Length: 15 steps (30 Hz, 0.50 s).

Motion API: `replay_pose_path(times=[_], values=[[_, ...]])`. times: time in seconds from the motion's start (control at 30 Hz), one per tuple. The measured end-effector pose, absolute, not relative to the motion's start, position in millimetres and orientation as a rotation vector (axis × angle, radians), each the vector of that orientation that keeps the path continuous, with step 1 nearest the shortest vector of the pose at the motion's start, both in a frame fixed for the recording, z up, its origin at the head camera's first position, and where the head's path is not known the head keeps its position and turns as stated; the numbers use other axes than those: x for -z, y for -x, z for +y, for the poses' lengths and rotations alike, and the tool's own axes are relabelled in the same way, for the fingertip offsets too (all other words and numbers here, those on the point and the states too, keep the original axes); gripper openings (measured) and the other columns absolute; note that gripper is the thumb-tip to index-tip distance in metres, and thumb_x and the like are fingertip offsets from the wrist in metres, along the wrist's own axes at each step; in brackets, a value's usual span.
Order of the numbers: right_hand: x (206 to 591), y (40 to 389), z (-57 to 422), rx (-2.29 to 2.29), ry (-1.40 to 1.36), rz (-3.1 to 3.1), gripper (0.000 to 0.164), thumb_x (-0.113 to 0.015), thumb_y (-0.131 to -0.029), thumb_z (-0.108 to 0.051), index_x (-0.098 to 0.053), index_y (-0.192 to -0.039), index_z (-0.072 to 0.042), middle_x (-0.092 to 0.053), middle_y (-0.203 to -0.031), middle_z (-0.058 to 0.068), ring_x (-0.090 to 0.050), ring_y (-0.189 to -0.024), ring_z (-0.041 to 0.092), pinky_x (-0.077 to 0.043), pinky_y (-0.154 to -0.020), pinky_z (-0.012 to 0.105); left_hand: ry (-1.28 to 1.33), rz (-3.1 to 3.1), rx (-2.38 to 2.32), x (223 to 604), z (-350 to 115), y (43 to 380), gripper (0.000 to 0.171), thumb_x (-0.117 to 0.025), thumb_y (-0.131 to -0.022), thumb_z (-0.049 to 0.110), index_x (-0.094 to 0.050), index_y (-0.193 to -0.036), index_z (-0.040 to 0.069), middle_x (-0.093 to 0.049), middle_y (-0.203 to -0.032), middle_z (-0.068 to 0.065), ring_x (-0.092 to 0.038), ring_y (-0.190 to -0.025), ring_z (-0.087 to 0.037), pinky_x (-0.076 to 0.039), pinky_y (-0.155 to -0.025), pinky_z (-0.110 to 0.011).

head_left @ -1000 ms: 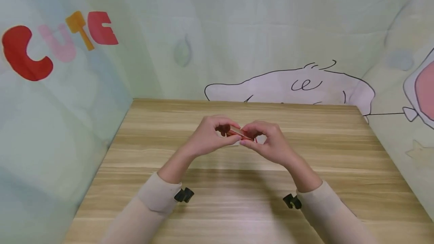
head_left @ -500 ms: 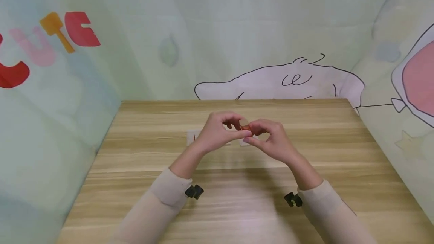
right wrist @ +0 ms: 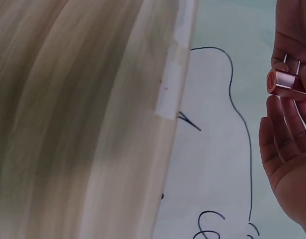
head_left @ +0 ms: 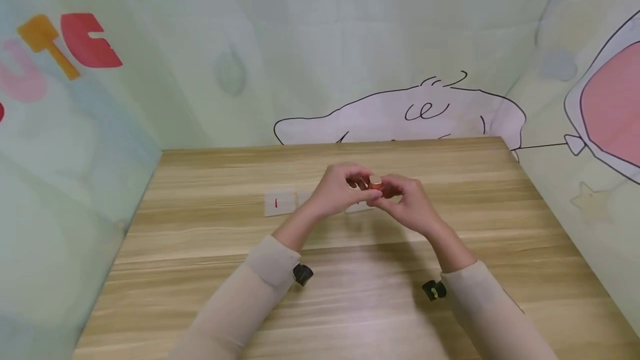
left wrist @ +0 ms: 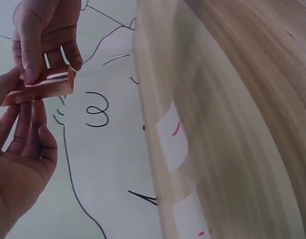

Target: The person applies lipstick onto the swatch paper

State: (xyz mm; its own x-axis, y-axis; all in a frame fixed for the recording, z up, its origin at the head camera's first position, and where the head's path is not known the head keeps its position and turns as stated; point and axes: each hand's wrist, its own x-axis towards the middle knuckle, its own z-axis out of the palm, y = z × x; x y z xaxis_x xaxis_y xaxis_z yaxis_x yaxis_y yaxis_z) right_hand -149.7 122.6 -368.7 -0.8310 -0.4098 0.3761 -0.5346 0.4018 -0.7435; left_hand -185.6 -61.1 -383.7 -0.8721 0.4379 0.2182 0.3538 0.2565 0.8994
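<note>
In the head view, a small shiny copper-coloured lipstick tube (head_left: 375,183) is held up over the table between both hands. My left hand (head_left: 340,190) pinches it between thumb and fingers, while my right hand (head_left: 407,201) grips it from the other side. A fine seam crosses the tube (left wrist: 48,87) in the left wrist view. One end of the tube (right wrist: 271,81) shows red in the right wrist view. Beneath the hands lie white paper pieces; the left one (head_left: 286,210) bears a short red stroke, and my left hand partly covers the others.
The wood-grain table (head_left: 210,271) ends at a printed cloth backdrop (head_left: 310,60) behind and along the sides. A white paper piece (head_left: 357,207) lies below the fingers. Small black cameras sit at the left cuff (head_left: 302,274) and right cuff (head_left: 434,290).
Both hands have shifted right over the table with the tube, uncovering the paper at left. The tube has turned in the fingers, and the head view has swung slightly.
</note>
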Motion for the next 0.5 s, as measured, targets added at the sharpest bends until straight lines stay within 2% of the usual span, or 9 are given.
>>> replay_pose_path(times=[0.3, 0.5], values=[[412.6, 176.4, 142.2, -1.405, -0.768, -2.595, 0.021, -0.075, -0.08, -0.017, -0.069, -0.099, -0.011, -0.069, -0.09, -0.001, -0.066, -0.077, 0.013, -0.055, -0.07, 0.031, -0.754, 2.417, -1.673, 401.5, -51.9, 197.0, 0.023, -0.079, -0.075, 0.029, -0.07, -0.092, 0.016, -0.066, -0.079, 0.005, -0.062, -0.071, -0.015, -0.053, -0.061, -0.028], [419.7, 180.5, 147.5, -1.399, -0.743, -2.613, 0.021, -0.075, -0.08, -0.015, -0.069, -0.099, -0.008, -0.071, -0.09, 0.005, -0.068, -0.076, 0.019, -0.055, -0.069, 0.034, -0.75, 2.419, -1.648, 411.5, -43.5, 203.7, 0.025, -0.079, -0.076, 0.025, -0.071, -0.095, 0.012, -0.067, -0.081, 0.003, -0.062, -0.072, -0.012, -0.053, -0.062, -0.025]])
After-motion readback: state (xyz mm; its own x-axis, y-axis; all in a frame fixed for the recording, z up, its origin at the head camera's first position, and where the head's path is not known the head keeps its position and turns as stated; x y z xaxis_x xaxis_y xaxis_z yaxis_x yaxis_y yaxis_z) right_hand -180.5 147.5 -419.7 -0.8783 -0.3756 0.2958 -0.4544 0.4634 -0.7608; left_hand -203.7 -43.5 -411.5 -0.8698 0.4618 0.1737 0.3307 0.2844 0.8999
